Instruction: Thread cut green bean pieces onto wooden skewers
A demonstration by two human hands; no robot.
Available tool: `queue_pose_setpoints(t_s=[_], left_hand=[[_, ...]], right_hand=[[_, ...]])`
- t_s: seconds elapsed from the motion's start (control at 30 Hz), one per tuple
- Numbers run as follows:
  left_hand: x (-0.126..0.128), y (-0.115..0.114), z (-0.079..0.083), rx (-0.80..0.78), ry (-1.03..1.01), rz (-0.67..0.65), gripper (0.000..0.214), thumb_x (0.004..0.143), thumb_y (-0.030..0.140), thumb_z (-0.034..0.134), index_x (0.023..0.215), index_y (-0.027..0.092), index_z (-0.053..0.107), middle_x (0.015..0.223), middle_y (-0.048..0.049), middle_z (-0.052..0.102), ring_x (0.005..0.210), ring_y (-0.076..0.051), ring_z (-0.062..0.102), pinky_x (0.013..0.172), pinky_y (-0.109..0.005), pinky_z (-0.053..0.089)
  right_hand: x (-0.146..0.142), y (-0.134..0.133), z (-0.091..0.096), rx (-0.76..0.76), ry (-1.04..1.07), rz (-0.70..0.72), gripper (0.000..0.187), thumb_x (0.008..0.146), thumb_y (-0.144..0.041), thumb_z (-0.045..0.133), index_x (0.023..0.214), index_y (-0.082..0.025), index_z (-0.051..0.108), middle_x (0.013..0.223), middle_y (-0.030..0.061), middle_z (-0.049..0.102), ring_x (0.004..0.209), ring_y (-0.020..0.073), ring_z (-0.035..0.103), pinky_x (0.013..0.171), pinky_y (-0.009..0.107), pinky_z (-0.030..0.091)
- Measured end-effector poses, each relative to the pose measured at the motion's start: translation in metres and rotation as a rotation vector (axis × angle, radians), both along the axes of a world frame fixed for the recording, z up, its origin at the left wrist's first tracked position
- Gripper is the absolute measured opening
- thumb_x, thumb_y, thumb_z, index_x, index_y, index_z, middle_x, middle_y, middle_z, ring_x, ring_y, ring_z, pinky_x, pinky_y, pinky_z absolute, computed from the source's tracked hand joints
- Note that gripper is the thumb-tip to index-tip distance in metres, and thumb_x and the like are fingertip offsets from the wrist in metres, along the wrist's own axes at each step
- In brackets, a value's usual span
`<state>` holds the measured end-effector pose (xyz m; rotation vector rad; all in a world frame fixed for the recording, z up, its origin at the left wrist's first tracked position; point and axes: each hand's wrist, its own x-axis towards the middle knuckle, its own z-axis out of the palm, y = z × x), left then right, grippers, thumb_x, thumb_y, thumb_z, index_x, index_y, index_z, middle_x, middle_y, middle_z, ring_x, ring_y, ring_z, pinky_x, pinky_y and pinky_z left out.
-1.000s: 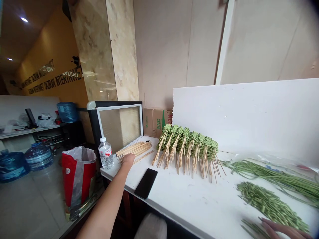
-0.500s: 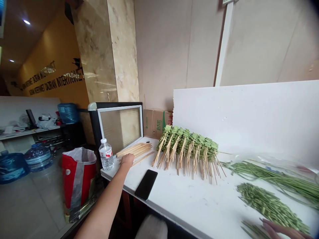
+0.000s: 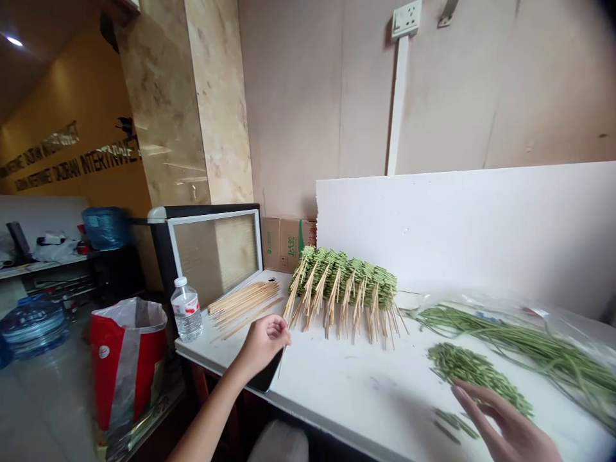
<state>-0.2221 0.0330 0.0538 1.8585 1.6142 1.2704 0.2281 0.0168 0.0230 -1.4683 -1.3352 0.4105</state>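
My left hand [image 3: 266,341] is closed, above the dark phone [image 3: 264,378]; a thin bamboo skewer [image 3: 282,363] shows faintly below its fingertips. Behind it to the left lies a pile of bare bamboo skewers [image 3: 245,301]. My right hand [image 3: 505,420], fingers apart and nothing visible between them, hovers at the near side of a heap of short-cut green stems [image 3: 474,366]. A few loose cut pieces [image 3: 455,422] lie just left of it. Stacked at the back are skewered green stems [image 3: 349,276], their stick ends pointing toward me.
Long uncut green stems [image 3: 514,337] lie on the right by clear plastic wrap [image 3: 543,311]. A water bottle [image 3: 186,311] stands at the left table edge. On the floor is a red bag [image 3: 128,366]. A white board [image 3: 462,231] backs the white table [image 3: 346,378].
My left hand has left the bare skewer pile and come right and nearer, with a skewer. The right hand has come further into view and opened. The view has turned right.
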Motion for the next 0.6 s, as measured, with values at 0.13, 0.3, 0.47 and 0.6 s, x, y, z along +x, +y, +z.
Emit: queue_pose_setpoints(t_s=[0.13, 0.3, 0.47, 0.6], left_hand=[[0.069, -0.023, 0.005, -0.064, -0.319, -0.297, 0.025, 0.097, 0.044, 0.060, 0.095, 0.020, 0.053, 0.071, -0.0019, 0.069, 0.071, -0.018, 0.071, 0.072, -0.028, 0.055], [0.129, -0.035, -0.011, -0.127, -0.346, -0.402, 0.030, 0.102, 0.050, 0.053, 0.104, 0.020, 0.057, 0.072, 0.0033, 0.055, 0.064, -0.012, 0.055, 0.066, -0.023, 0.047], [0.152, -0.046, -0.035, -0.213, -0.330, -0.399, 0.040, 0.098, 0.057, 0.058, 0.099, 0.018, 0.061, 0.078, 0.0004, 0.056, 0.058, -0.010, 0.047, 0.053, -0.021, 0.037], [0.154, -0.050, -0.042, -0.250, -0.296, -0.381, 0.043, 0.096, 0.059, 0.060, 0.098, 0.017, 0.064, 0.079, -0.0015, 0.061, 0.057, -0.011, 0.051, 0.054, -0.022, 0.041]], right_hand=[[-0.020, 0.000, 0.035, -0.079, 0.293, 0.097, 0.052, 0.058, -0.067, 0.081, 0.091, -0.026, 0.084, 0.094, 0.0092, 0.081, 0.081, 0.0335, 0.076, 0.074, 0.040, 0.065], [-0.020, 0.004, 0.032, -0.090, 0.755, 0.229, 0.060, 0.059, -0.056, 0.093, 0.105, -0.020, 0.080, 0.100, 0.0121, 0.081, 0.108, 0.0340, 0.074, 0.089, 0.038, 0.062], [-0.002, 0.001, 0.022, -0.133, 0.976, 0.292, 0.053, 0.058, -0.053, 0.098, 0.097, -0.021, 0.081, 0.104, 0.0110, 0.081, 0.114, 0.0321, 0.072, 0.089, 0.035, 0.059], [0.004, -0.006, 0.028, -0.079, 1.047, 0.347, 0.048, 0.062, -0.049, 0.097, 0.097, -0.021, 0.081, 0.107, 0.0106, 0.080, 0.112, 0.0304, 0.072, 0.080, 0.031, 0.058]])
